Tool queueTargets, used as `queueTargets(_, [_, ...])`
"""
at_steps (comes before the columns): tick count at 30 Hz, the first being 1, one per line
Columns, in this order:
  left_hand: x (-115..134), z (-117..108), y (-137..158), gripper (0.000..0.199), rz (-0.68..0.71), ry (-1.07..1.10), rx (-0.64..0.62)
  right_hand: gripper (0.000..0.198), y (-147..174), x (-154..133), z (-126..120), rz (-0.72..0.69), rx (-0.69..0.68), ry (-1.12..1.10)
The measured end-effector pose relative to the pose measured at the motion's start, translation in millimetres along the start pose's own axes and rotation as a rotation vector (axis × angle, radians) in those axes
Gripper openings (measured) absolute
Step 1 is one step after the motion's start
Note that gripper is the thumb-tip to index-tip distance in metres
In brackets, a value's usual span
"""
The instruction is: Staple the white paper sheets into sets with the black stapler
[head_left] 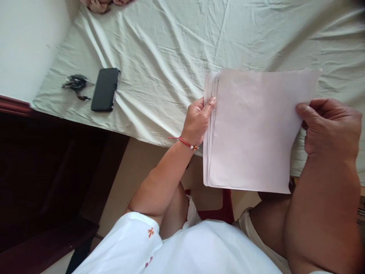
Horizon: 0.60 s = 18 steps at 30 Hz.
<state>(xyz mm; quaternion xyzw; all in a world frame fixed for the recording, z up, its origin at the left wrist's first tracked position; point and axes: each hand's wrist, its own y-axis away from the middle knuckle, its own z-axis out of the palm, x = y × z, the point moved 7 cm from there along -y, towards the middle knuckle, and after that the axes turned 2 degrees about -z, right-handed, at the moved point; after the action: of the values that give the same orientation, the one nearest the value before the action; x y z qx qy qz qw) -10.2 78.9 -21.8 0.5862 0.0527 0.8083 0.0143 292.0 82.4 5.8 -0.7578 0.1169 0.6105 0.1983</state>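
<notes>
A stack of white paper sheets (253,131) is held up over the front edge of the bed or table, its top sheet blank. My left hand (198,118) pinches the stack's left edge, thumb on top; a red string bracelet circles that wrist. There the sheets fan slightly, and thin dark lines show on the lower ones. At the right edge, my right hand (330,121) grips the paper between thumb and fingers, and the sheet bends there. How many sheets lie in each hand I cannot tell.
A pale green cloth (162,68) with wrinkles covers the surface ahead. On its left part lie a black phone (105,90) and a bunch of keys (76,83). Dark wooden furniture (42,171) stands at lower left. Part of a red seat (225,207) shows between my legs.
</notes>
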Motion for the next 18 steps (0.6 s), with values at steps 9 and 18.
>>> queueTargets(9, [0,2,3,0.019,-0.024,-0.021,-0.002,0.012,2,1,2,0.002,0.002,-0.030])
queueTargets(18, [-3,5,4,0.019,-0.040,-0.017,0.001,0.010,8,-1,9,0.016,-0.037,-0.050])
